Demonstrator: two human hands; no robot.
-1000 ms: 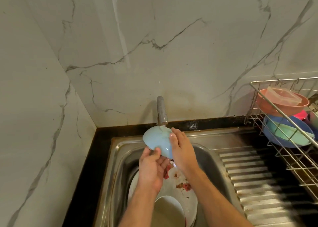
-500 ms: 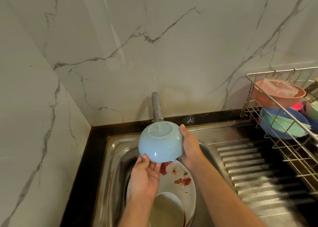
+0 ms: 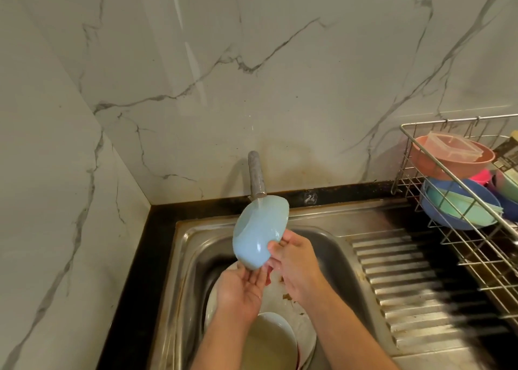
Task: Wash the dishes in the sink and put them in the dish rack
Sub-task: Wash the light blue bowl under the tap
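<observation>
A light blue bowl (image 3: 259,231) is tilted on its side under the running tap (image 3: 256,177), over the steel sink (image 3: 330,246). My left hand (image 3: 241,288) lies palm up beneath the bowl's lower rim, fingers straight and touching it. My right hand (image 3: 298,263) grips the bowl's right edge with thumb and fingers. Below my hands a soiled white plate (image 3: 291,294) and a white bowl (image 3: 269,339) of cloudy water sit in the sink. The wire dish rack (image 3: 465,240) stands at the right.
In the rack sit a pink bowl (image 3: 448,162) with a clear lid, a blue bowl (image 3: 448,215) and a green one. A ribbed steel drainboard (image 3: 414,285) lies between sink and rack. Marble walls close in the back and the left.
The bowl has turned from base-up to lying on its side under the water. My right hand moved from its far side to its lower right edge; my left hand now lies palm up.
</observation>
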